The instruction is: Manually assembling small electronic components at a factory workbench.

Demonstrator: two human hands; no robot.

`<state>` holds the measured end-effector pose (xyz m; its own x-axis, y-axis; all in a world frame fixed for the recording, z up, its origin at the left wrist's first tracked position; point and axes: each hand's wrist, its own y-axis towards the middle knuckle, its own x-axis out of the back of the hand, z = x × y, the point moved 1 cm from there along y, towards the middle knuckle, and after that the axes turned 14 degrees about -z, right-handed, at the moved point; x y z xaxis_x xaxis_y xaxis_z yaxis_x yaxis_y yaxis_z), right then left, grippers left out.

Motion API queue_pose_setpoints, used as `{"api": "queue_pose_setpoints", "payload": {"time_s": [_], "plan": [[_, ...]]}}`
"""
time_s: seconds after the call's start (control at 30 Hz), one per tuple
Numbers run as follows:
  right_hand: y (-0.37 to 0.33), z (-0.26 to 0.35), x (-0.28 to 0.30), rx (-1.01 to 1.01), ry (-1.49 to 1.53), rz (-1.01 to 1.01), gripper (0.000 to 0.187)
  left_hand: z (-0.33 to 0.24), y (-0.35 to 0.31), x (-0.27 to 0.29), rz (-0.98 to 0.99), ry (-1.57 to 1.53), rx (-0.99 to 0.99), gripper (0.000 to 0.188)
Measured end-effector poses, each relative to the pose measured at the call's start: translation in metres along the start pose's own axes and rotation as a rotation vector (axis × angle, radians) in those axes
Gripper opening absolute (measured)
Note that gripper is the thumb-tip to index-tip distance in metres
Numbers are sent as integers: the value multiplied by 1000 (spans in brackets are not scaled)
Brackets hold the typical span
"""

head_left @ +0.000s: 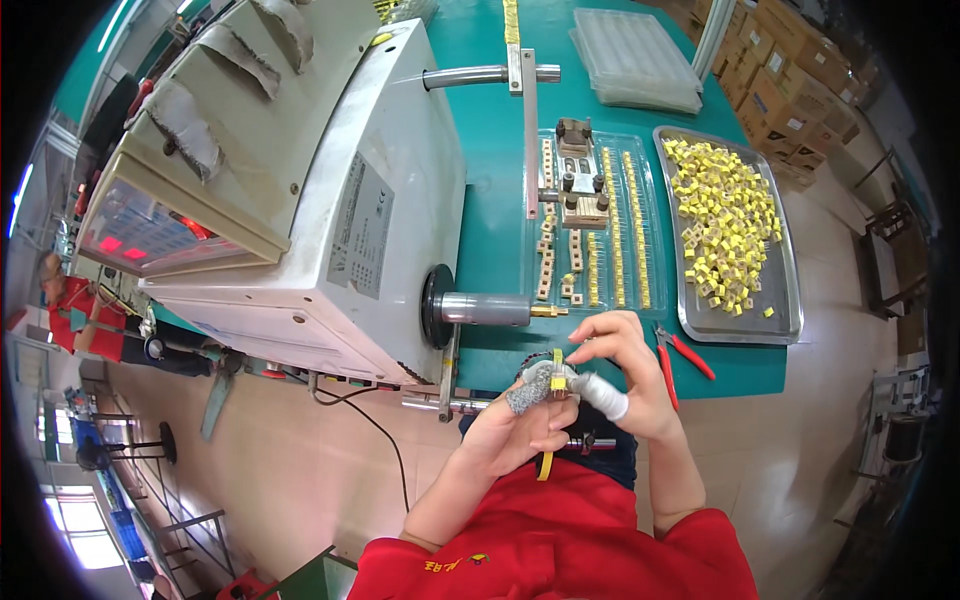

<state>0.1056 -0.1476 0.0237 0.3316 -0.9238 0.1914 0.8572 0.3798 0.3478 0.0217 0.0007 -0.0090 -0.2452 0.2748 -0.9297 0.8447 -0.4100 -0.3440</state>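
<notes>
My left hand (510, 425), with a grey cover on one finger, pinches a small coil (558, 382) wound with yellow tape, over my lap. Thin dark wires run beside the coil. My right hand (635, 385), its thumb wrapped in white, is close against the coil's right side. Its thumb tip appears to touch the coil, while the other fingers are bent and spread apart from the thumb. A yellow strip (545, 466) hangs below my left hand. Just beyond my hands, a machine's spindle (490, 309) ends in a brass tip.
The white winding machine (390, 200) fills the left. On the green table lie a clear tray (652, 235) with rows of small parts, a metal tray (745, 325) heaped with yellow coils, red-handled cutters (690, 355) and stacked plastic trays (640, 60). Cartons (790, 90) stand beyond.
</notes>
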Motion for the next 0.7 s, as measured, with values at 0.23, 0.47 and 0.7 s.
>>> {"api": "queue_pose_setpoints", "payload": {"time_s": [0.23,0.47,0.7], "plan": [[-12,-1,-12,393,-278,-164,28,2,-5,-2,-86,7,-35,29],[-27,-12,-22,518,-392,-444,32,3,-6,-7,-156,27,-109,31],[-34,-10,-37,150,42,-377,14,2,-6,-2,-98,69,-180,31]]}}
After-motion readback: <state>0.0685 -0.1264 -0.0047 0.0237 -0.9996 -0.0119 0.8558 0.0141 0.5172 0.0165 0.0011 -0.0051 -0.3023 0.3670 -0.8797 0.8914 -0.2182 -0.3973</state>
